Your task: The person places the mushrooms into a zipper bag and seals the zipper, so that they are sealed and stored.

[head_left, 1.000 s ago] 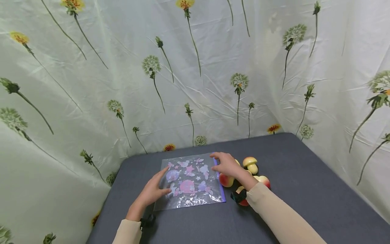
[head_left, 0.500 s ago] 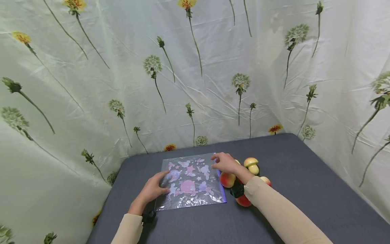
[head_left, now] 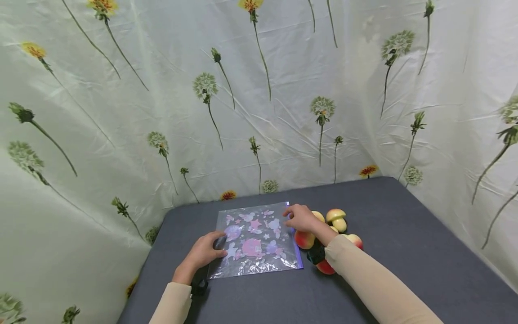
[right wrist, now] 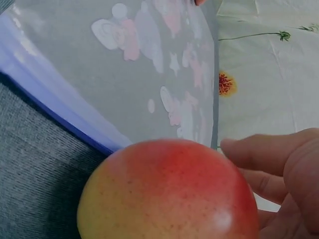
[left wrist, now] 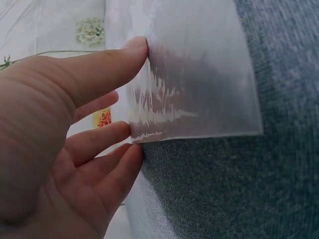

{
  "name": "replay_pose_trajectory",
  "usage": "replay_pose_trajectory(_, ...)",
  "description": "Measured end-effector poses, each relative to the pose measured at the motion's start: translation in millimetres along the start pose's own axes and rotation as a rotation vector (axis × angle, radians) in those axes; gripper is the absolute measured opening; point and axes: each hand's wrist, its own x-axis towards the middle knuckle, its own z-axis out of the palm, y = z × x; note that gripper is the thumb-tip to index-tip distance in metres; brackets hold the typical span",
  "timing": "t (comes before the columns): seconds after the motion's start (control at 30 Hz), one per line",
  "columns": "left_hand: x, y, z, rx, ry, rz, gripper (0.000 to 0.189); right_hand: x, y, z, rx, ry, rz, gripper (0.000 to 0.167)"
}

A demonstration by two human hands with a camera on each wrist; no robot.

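A clear plastic zip bag (head_left: pixel 259 261) with pink and lilac cartoon prints lies flat on the dark table, its purple zip strip (head_left: pixel 298 256) at the right. My left hand (head_left: pixel 204 249) is at the bag's left edge, thumb and fingers spread apart. In the left wrist view, the thumb and fingertips reach the bag's clear edge (left wrist: pixel 209 114); touch is unclear. My right hand (head_left: pixel 301 218) is by the upper end of the zip strip, thumb and index finger apart. A red-yellow mushroom cap (right wrist: pixel 169 194) partly hides that hand in the right wrist view.
Several toy mushrooms with red-yellow caps cluster under and beside my right forearm, including one lying mushroom (head_left: pixel 337 219) and a red cap (head_left: pixel 325 267). A flower-printed curtain (head_left: pixel 259 90) hangs behind the grey table (head_left: pixel 404 252).
Fingers of my left hand have lowered slightly toward the bag. My right hand has dipped a little near the zip strip. The bag lies as before; the head view has shifted slightly.
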Motion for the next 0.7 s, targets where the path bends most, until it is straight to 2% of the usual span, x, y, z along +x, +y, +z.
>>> replay_pose_trajectory(0.23,0.4,3.2,-1.5,0.036,-0.001,-0.014,0.060,1.1,3.0,2.7,0.019,0.039,0.026,0.038)
replay_pose_trajectory(0.43,0.3,2.1,-1.6,0.068,-0.005,-0.007,0.062,0.3,4.1,4.9,0.042,0.070,0.044,0.035)
replay_pose_trajectory(0.7,-1.8,0.8,-1.8,0.057,-0.004,-0.012,0.064,-2.8,2.3,4.5,-0.057,0.013,-0.009,0.024)
